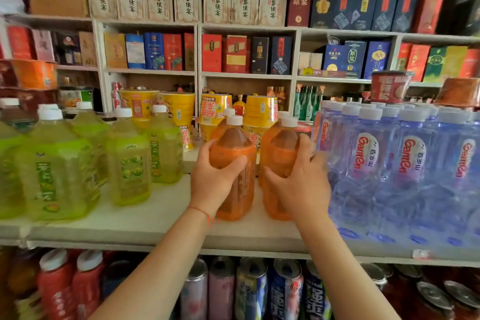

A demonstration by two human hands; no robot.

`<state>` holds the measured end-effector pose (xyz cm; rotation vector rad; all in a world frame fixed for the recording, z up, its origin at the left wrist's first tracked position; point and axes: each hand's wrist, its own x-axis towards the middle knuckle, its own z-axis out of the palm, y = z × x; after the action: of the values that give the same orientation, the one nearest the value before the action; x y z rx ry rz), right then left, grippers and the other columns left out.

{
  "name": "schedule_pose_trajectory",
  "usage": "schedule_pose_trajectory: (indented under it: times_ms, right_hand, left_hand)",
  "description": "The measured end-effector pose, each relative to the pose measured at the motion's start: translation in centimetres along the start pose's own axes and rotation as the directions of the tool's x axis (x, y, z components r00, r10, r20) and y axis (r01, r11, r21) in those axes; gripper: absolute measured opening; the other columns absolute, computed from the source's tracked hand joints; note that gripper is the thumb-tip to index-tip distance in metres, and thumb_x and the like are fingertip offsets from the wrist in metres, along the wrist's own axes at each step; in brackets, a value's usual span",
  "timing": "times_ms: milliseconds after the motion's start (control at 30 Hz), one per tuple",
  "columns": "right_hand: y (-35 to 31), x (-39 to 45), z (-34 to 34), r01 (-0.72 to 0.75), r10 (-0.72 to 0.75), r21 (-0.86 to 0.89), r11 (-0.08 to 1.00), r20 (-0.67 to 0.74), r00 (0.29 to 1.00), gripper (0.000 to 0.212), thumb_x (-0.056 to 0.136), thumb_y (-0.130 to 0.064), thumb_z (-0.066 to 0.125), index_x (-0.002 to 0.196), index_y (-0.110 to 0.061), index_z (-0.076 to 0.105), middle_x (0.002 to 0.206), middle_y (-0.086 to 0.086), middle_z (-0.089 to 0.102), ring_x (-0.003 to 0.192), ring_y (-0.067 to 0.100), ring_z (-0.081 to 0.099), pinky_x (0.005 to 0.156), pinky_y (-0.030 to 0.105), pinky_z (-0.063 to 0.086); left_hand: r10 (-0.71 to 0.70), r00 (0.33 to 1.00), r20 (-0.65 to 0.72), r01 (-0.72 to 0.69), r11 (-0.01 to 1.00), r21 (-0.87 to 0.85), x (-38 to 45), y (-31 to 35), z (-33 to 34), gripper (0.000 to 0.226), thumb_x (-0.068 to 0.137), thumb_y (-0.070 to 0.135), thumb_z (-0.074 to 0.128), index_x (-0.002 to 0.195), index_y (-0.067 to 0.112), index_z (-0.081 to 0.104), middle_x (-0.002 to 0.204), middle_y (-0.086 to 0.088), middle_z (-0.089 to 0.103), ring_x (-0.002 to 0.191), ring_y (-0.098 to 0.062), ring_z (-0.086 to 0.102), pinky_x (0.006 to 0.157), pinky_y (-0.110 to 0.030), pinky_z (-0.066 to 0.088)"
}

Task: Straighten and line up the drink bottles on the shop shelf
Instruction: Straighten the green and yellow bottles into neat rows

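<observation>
Orange bottles (235,163) | left hand (211,180), right hand (301,184) each grip one | labels hidden

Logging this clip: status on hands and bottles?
Left hand grips left orange bottle. Right hand grips right orange bottle. Both upright on shelf. Water bottles crowd right.

On the shelf (145,226) I see two tea bottles: my left hand (211,179) grips one (235,163), my right hand (301,184) the other (279,161). Juice bottles (128,163) stand at nine o'clock, water bottles (389,169) at three (touching each other), noodle cups (259,112) at twelve behind.
</observation>
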<state>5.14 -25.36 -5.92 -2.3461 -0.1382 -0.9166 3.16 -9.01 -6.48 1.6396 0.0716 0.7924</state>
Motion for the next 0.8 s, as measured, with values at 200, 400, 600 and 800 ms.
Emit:
schedule_pose_trajectory:
  times_ms: [200,400,600,800]
  right_hand:
    - [-1.3,-0.7,0.5,0.051,-0.053,-0.016,0.999,-0.131,0.990,0.077,0.090,-0.069,0.049,0.150,-0.024,0.029,0.124,0.016,0.046,0.107,0.037,0.055,0.075,0.046,0.055]
    - [-6.9,-2.7,1.0,0.458,-0.319,0.134,0.879,-0.549,0.773,0.018,0.090,-0.016,0.057,0.105,-0.006,0.058,0.098,0.014,0.055,0.089,0.027,0.047,0.079,0.032,0.028]
    - [-16.3,-7.4,6.9,0.601,-0.519,0.226,0.766,-0.334,0.787,0.016,0.089,-0.018,0.051,0.095,-0.009,0.064,0.088,0.003,0.057,0.083,0.026,0.054,0.077,0.034,0.034]
    - [-28.7,-12.5,14.2,0.497,-0.490,0.278,0.822,-0.099,0.866,0.074,0.089,-0.044,0.065,0.151,-0.019,0.035,0.149,0.021,0.041,0.136,0.037,0.043,0.104,0.050,0.046]
  left_hand:
    - [0.006,0.990,0.143,-0.021,0.994,0.105,-0.3,0.2,-0.5,0.089,0.072,0.069,0.068,0.147,0.036,0.037,0.129,0.009,0.061,0.117,-0.015,0.061,0.101,-0.042,0.052]
    - [0.427,0.903,0.037,-0.403,0.816,0.415,-0.4,0.6,-6.6,0.025,0.098,0.040,0.052,0.080,0.030,0.066,0.072,0.014,0.061,0.068,0.004,0.055,0.060,-0.018,0.041]
    - [0.739,0.640,-0.210,-0.420,0.566,0.709,1.8,-0.8,-19.7,0.028,0.090,0.023,0.054,0.111,0.011,0.068,0.127,-0.010,0.061,0.118,-0.023,0.056,0.095,-0.035,0.048]
    - [0.389,0.815,-0.429,-0.090,0.817,0.570,5.6,-4.7,-34.7,0.079,0.092,0.044,0.062,0.154,0.014,0.026,0.158,-0.013,0.034,0.146,-0.030,0.033,0.116,-0.053,0.034]
